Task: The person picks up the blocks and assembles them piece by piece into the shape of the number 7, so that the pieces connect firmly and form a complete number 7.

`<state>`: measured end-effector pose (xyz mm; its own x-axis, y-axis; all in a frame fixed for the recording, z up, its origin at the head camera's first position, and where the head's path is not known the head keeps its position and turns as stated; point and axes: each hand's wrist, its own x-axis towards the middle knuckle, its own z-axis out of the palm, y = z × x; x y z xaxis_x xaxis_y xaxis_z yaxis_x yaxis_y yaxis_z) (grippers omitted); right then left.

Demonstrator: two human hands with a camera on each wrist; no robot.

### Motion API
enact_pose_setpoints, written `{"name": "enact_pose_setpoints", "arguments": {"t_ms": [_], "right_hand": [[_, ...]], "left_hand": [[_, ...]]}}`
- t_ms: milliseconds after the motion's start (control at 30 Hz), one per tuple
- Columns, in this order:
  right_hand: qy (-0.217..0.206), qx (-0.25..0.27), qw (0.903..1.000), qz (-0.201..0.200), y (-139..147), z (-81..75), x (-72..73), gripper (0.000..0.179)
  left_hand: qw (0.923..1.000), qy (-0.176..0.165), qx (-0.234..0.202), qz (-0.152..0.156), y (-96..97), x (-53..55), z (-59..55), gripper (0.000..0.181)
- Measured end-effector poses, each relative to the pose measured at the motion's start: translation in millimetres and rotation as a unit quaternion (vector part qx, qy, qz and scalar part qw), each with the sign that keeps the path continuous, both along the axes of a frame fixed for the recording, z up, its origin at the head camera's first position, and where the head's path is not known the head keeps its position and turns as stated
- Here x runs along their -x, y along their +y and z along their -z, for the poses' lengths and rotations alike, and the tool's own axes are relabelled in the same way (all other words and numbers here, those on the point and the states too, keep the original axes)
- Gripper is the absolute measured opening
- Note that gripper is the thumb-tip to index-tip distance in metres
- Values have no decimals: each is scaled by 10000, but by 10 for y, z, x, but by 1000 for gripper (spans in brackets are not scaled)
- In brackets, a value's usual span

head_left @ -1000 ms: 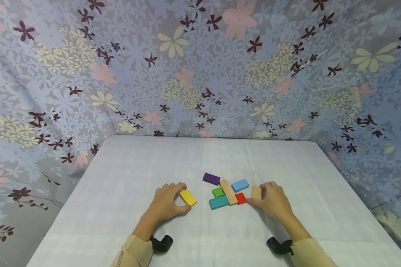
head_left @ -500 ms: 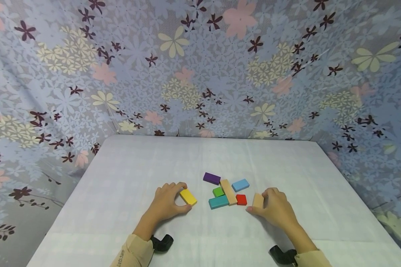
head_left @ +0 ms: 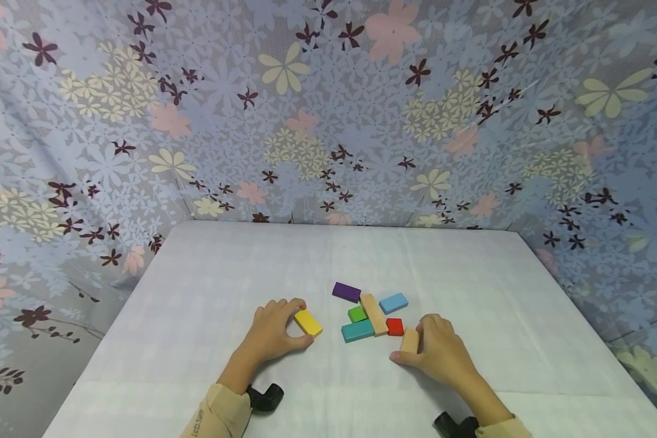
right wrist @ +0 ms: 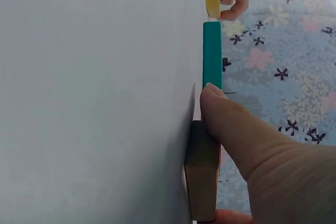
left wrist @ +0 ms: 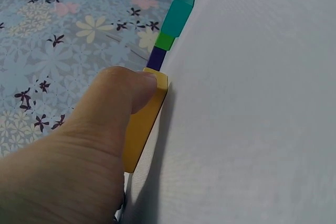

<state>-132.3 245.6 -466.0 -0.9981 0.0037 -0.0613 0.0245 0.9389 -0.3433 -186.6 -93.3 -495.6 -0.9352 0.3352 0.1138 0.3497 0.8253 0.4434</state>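
— White table (head_left: 235, 261), lightly creased. Condition of the hands, nearest first?

— Right hand (head_left: 438, 350), below a beige sleeve (head_left: 506, 428): grasping. Thumb and fingers hold a plain wood-coloured rectangular block (head_left: 409, 340), at the near right of the group. Left hand (head_left: 271, 331): also grasping, a bright yellow rectangular block (head_left: 309, 323) pinched between thumb at the near end and finger at the far end. It sits left of the group, apart from it.

— And the group itself?

— Nearest, a teal oblong block (head_left: 358, 331); right of it, a small red block (head_left: 395, 326). Between these, a long wood-coloured bar (head_left: 373, 314) lies slanted. Just beyond the teal piece, a small green block (head_left: 357, 314). Farther, a light blue rectangular block (head_left: 393, 303) to the right; farthest, a dark purple rectangular block (head_left: 347, 292), beside the bar's far end.

— Backdrop?

— Blue-grey floral fabric (head_left: 328, 121) behind the table.
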Motion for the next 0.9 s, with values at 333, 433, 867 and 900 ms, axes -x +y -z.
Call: {"name": "enact_pose_setpoints", "arguments": {"t_ms": [333, 433, 867, 900], "right_hand": [[-261, -28, 9993, -282, 201, -202, 254, 96], [-192, -4, 9995, -251, 231, -208, 411, 92], [-171, -167, 9983, -537, 104, -100, 799, 70], [-185, -169, 9984, -516, 93, -101, 805, 70]], "left_hand": [[10000, -6, -14, 0, 8, 3, -8, 62], [10000, 6, -16, 3, 2, 5, -1, 62], [9999, -111, -54, -15, -6, 1, -9, 62], [9999, -117, -58, -19, -7, 3, -9, 63]]}}
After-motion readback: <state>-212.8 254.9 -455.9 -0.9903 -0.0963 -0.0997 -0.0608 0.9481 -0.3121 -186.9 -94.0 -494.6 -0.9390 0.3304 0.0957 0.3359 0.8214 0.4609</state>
